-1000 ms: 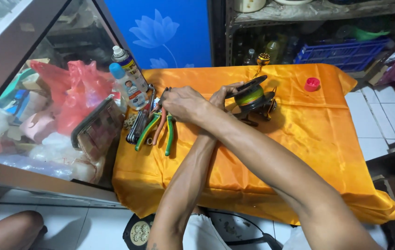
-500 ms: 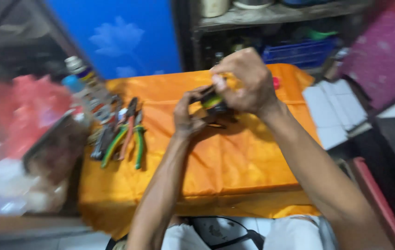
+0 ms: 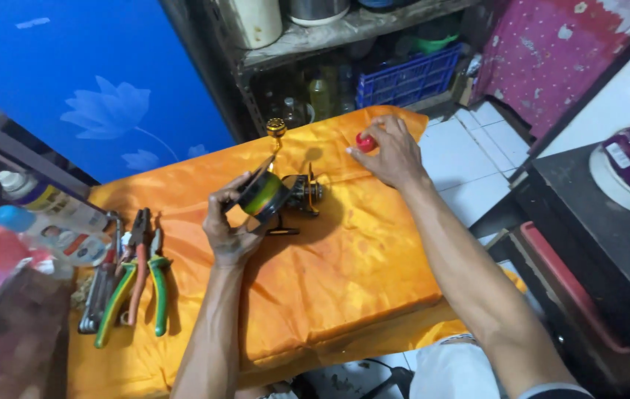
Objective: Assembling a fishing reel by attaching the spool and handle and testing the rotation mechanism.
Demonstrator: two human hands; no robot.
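Left of my grip lie the pliers (image 3: pixel 137 284). My left hand (image 3: pixel 232 225) is clamped around the fishing reel (image 3: pixel 274 198), holding it just above the orange cloth (image 3: pixel 344 273). Beyond it, my right hand (image 3: pixel 389 151) pinches the small red cap (image 3: pixel 365 141); it needs lifting clear.

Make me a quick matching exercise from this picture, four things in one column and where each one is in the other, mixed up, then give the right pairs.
1. fishing reel
2. red cap
3. pliers
4. blue crate

A. on the lower shelf behind the table
B. held in the left hand
C. lying at the cloth's left edge
D. at the right hand fingertips

Pairs: 1-B, 2-D, 3-C, 4-A
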